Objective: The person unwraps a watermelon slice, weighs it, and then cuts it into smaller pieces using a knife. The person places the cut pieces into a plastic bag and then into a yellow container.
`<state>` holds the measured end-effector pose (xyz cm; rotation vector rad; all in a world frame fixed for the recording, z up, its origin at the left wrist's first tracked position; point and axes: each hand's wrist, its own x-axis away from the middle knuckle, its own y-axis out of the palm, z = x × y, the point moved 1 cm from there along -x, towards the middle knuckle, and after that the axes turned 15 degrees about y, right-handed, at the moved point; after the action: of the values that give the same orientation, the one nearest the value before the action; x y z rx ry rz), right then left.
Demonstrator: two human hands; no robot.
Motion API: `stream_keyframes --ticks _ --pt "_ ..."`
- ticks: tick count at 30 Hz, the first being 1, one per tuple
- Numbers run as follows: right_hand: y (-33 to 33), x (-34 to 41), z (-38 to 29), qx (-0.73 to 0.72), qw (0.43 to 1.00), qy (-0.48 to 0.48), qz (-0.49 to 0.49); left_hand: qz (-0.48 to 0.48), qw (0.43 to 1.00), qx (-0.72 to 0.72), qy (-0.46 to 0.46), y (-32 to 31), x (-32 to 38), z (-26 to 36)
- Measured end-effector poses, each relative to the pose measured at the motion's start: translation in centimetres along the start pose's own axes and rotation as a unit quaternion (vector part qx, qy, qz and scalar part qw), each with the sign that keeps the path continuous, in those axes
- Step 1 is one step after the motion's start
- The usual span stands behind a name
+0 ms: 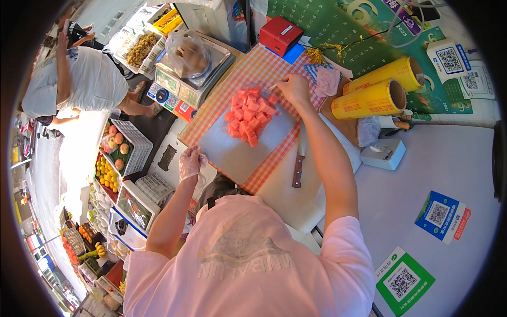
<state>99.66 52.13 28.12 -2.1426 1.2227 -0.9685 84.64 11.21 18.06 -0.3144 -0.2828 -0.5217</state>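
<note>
A heap of pink-red fruit cubes, apparently watermelon, lies in clear plastic on a pale translucent sheet over a red-and-white checked cloth. At the heap's right upper edge, my right hand is bare, its fingers drawn together near the clear plastic; what they pinch is hard to tell. My left hand, in a clear disposable glove, rests at the board's left corner with its fingers curled; any hold is unclear. A knife with a brown wooden handle lies on the white cutting board, below my right forearm.
Yellow rolls of film stand right of the cloth, near a pink rag. A red box sits at the far edge. A scale holds bagged round produce. Fruit crates stand left; a person is beyond.
</note>
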Motion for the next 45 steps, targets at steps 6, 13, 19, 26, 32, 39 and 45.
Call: stream_keyframes --ticks 6,13,19,26,32,39,45 --pt "3.9 -3.0 0.9 0.113 0.994 -0.012 0.012 0.019 1.0 0.013 -0.013 -0.1 0.5 0.1" --pt "5.2 -3.8 1.8 0.157 0.985 -0.054 -0.053 0.012 0.999 0.012 -0.028 0.0 0.5 -0.2" --pt "2.1 -2.6 2.2 0.027 0.997 -0.075 0.013 0.013 0.998 0.063 -0.026 1.0 0.1 0.0" --pt "-1.7 8.2 11.7 -0.083 0.992 0.041 0.085 -0.01 0.997 0.065 -0.029 1.4 0.1 -1.9" --pt "-12.0 12.1 22.6 -0.064 0.912 0.095 0.395 -0.029 0.993 0.111 -0.012 2.5 -0.1 -3.2" --pt "-18.7 8.9 27.1 0.08 0.869 0.136 0.469 -0.038 0.987 0.151 -0.031 3.6 0.0 -2.2" --pt "-19.1 5.4 26.2 0.095 0.864 0.293 0.399 -0.035 0.988 0.15 0.001 3.8 0.8 -1.1"
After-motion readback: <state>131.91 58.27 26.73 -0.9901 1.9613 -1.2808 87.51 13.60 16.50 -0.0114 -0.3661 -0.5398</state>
